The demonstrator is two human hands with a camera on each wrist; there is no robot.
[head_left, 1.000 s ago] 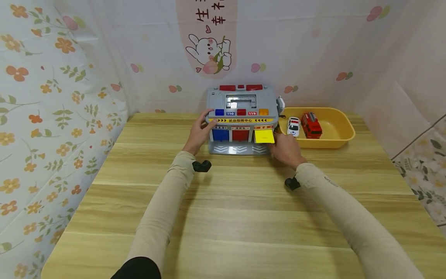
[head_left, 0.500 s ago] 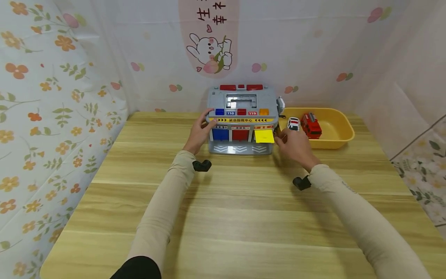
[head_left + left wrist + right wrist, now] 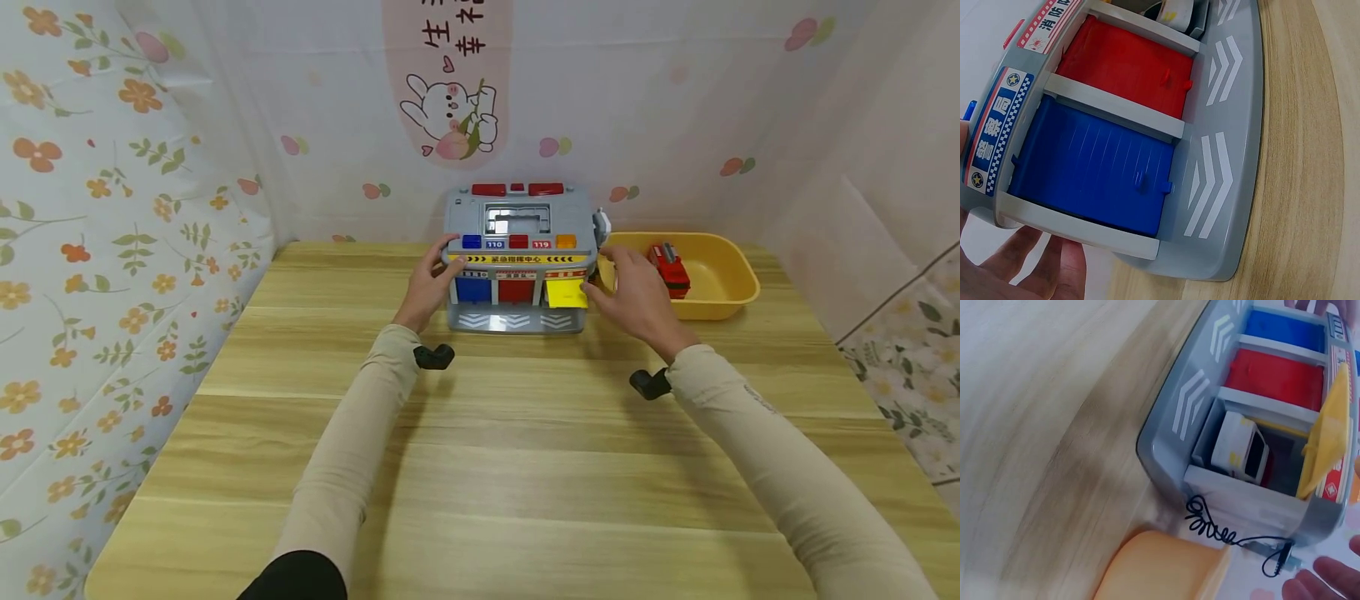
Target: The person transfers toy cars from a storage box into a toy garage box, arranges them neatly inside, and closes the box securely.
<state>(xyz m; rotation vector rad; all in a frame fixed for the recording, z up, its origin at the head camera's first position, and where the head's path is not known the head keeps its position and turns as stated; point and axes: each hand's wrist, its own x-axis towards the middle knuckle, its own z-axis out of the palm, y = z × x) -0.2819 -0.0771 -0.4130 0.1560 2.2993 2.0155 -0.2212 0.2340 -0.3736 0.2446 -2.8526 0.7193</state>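
A grey toy rescue station stands against the back cloth. My left hand grips its left front corner, thumb in front and the other fingers round the side. Its blue door and red door are down, while the yellow door is swung up. Inside that third bay sits a white toy vehicle. My right hand is at the station's right side, fingers spread, thumb at the yellow door's edge; whether it touches cannot be told. No object shows in this hand.
To the right is a yellow bin holding a red toy fire truck. A coiled black cord hangs at the station's right side. Patterned cloth rises behind the wooden table.
My right hand has backed away from beside the third bay and risen, its thumb now by the yellow door. It now covers the white car in the bin. The left hand stays put.
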